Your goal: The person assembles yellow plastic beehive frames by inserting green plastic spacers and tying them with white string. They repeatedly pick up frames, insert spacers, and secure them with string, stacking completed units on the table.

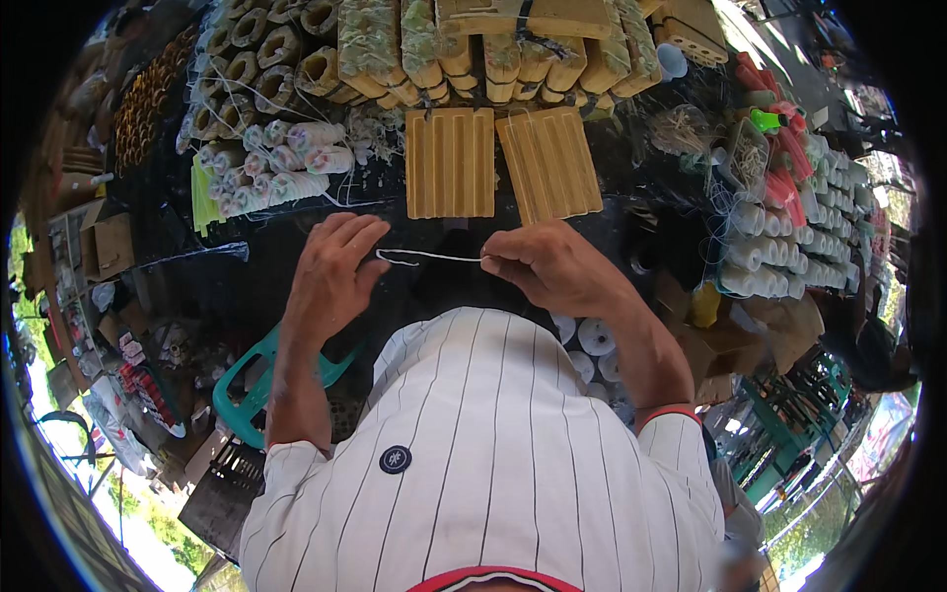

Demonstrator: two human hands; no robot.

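A thin white string (434,257) stretches sideways in front of my chest, its left end bent back in a narrow loop with a short loose tail. My right hand (541,259) pinches the string's right end between thumb and fingers. At the looped end is my left hand (338,266), its curved fingers apart from the thumb; whether it touches the string is hard to see. Just beyond my hands lie two ridged yellow-brown slabs (450,163), the right one (549,166) slightly turned.
Bundled ridged blocks (498,69) are piled at the back. Plastic-wrapped rolls (286,158) and hollow brown tubes (242,69) sit back left. White spools (755,255) and red-wrapped rolls (786,163) stand at right. A green plastic chair (240,395) is at lower left, cardboard boxes (725,350) at lower right.
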